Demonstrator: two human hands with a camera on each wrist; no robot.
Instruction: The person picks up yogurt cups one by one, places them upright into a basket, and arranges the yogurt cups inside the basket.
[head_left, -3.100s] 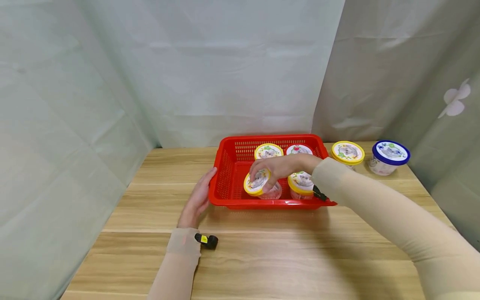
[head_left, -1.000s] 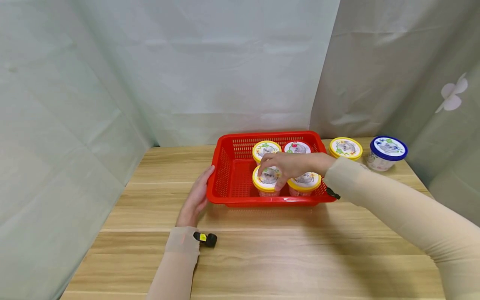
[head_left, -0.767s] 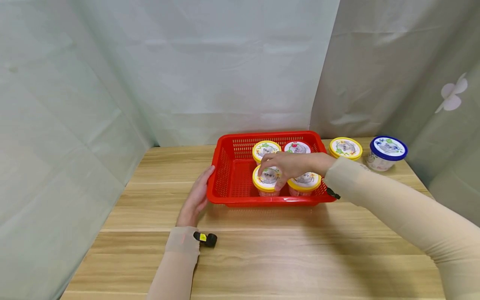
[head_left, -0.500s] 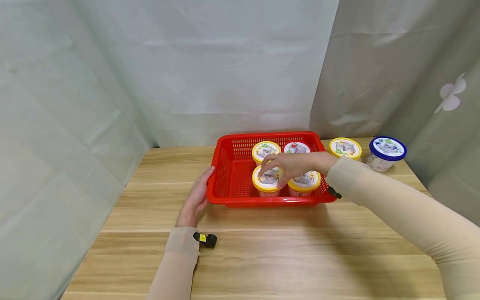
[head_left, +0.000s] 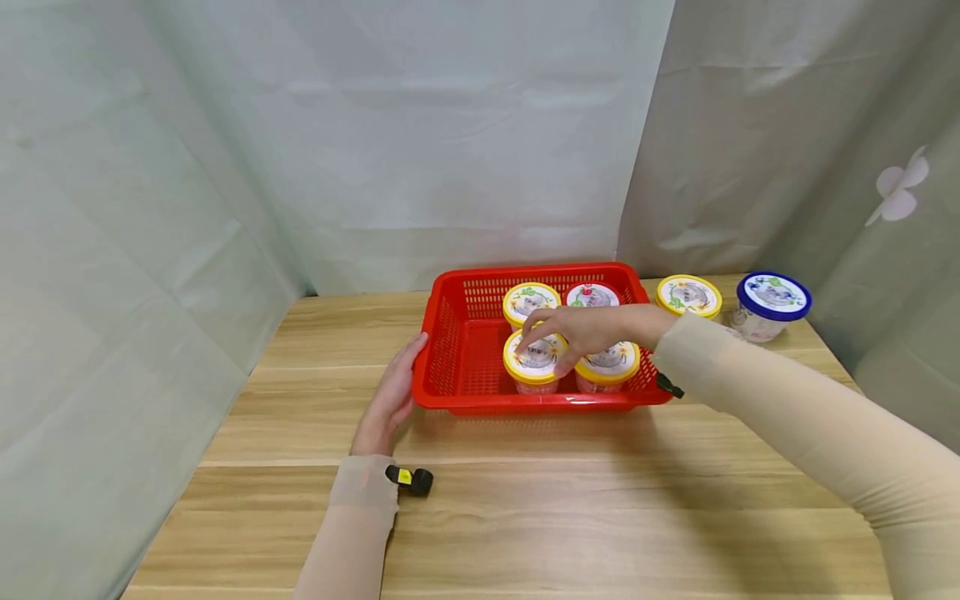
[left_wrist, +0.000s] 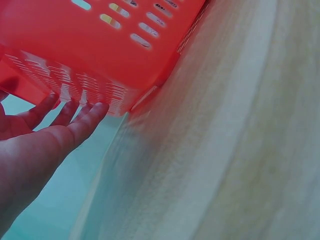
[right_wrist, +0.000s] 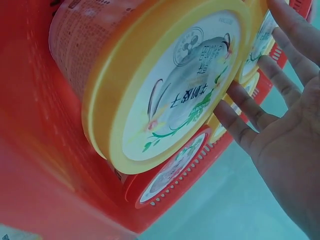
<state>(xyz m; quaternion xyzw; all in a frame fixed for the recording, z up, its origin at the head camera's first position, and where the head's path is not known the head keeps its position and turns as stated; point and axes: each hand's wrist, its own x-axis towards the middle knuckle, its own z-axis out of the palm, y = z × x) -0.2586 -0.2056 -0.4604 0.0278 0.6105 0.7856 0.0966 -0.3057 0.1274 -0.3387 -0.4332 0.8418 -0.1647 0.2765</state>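
In the head view, my right hand (head_left: 588, 327) is over the front-left yellow-lidded tub (head_left: 536, 360) in a red plastic basket (head_left: 536, 403). Its fingers are spread over the lid, the thumb at the right edge; in the right wrist view these fingers (right_wrist: 245, 107) look fairly straight. Another yellow-lidded tub (head_left: 607, 363) sits to its right, close to the wrist camera. Behind stand a yellow-lidded tub (head_left: 531, 302) and a red-lidded tub (head_left: 592, 294), partly covered by the hand. My left hand (head_left: 392, 392) rests extended fingers against the basket's left side, as the left wrist view shows.
On the wooden table (head_left: 495, 508), right of the basket, stand a yellow-lidded tub (head_left: 688, 296) and a blue-lidded tub (head_left: 772, 302). Pale cloth (head_left: 465, 167) hangs behind the table and along both sides. The right forearm passes in front of the outside tubs.
About three seconds ago the right hand held the front-left tub tilted; it now stands upright beside its neighbour. Lately the right fingers have loosened slightly at its lid. The left hand stays put.
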